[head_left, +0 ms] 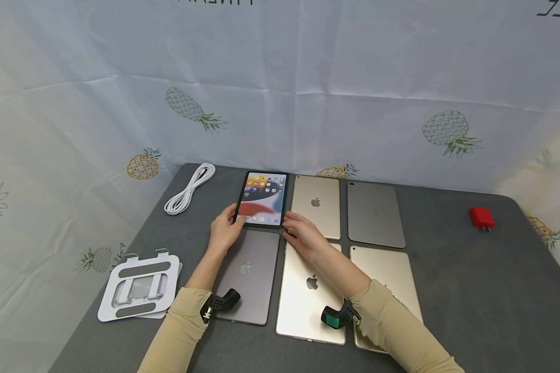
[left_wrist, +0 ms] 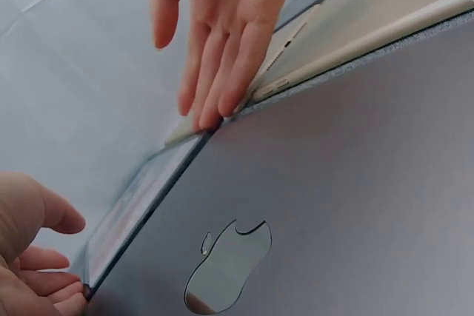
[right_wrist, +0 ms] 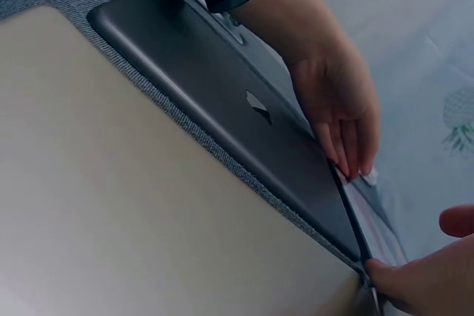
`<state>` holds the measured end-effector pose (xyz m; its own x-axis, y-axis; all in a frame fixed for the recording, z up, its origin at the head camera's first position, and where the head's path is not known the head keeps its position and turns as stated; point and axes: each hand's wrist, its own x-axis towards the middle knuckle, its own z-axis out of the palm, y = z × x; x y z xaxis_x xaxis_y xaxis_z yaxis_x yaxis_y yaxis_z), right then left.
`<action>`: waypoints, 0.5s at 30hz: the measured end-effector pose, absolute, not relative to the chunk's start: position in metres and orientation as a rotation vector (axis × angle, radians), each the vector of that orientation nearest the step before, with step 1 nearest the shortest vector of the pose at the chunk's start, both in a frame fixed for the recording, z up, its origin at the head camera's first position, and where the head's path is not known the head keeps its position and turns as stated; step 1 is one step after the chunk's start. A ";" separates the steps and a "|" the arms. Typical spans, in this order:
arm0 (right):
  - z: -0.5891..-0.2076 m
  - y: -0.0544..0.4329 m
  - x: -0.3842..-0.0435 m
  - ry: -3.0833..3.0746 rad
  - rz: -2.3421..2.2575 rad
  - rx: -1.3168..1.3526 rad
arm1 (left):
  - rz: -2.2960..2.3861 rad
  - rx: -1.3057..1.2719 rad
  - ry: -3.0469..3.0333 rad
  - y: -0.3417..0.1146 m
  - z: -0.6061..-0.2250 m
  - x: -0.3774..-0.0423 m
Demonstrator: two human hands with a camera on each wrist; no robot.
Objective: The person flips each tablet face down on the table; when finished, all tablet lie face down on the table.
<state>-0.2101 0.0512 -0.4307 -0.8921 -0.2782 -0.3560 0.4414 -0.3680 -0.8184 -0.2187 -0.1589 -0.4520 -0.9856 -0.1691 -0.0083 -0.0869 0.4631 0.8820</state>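
A tablet with a lit home screen (head_left: 262, 199) lies face up at the back of the dark table. My left hand (head_left: 225, 230) touches its lower left corner; in the left wrist view the fingertips meet the edge and the thumb (left_wrist: 63, 212) stands apart. At the lower right corner, my right hand (head_left: 306, 237) rests its fairly straight fingers against the edge. Just below lies a grey tablet (head_left: 256, 259), back up, under my left wrist. A gold tablet (head_left: 308, 311) lies face down beneath my right forearm.
Farther right, face down, are a gold tablet (head_left: 316, 202), a grey tablet (head_left: 375, 215) and another gold one (head_left: 392, 269), partly hidden by my sleeve. A white folding stand (head_left: 144, 269) and coiled white cable (head_left: 189, 191) lie left. A red charger plug (head_left: 481, 217) sits right.
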 end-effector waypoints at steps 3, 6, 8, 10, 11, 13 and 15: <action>-0.430 0.053 -0.211 1.387 -2.299 0.252 | -1.597 0.254 -2.602 -0.158 -0.451 -0.218; -0.430 0.055 -0.212 1.361 -2.311 0.272 | -1.637 0.288 -2.582 -0.158 -0.449 -0.218; -0.431 0.054 -0.213 1.355 -2.317 0.288 | -1.657 0.307 -2.574 -0.159 -0.449 -0.218; -0.431 0.054 -0.214 1.360 -2.319 0.297 | -1.672 0.322 -2.572 -0.159 -0.448 -0.218; -0.431 0.053 -0.214 1.362 -2.322 0.304 | -1.679 0.331 -2.569 -0.159 -0.448 -0.219; -0.431 0.053 -0.214 1.371 -2.322 0.311 | -1.701 0.348 -2.554 -0.159 -0.448 -0.219; -0.431 0.053 -0.214 1.381 -2.322 0.306 | -1.726 0.361 -2.533 -0.160 -0.448 -0.219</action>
<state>-0.2144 0.0525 -0.4313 -0.8878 -0.2408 -0.3923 0.4596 -0.4189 -0.7831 -0.2195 -0.1595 -0.4477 -0.9711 -0.2229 -0.0857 -0.1613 0.3477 0.9236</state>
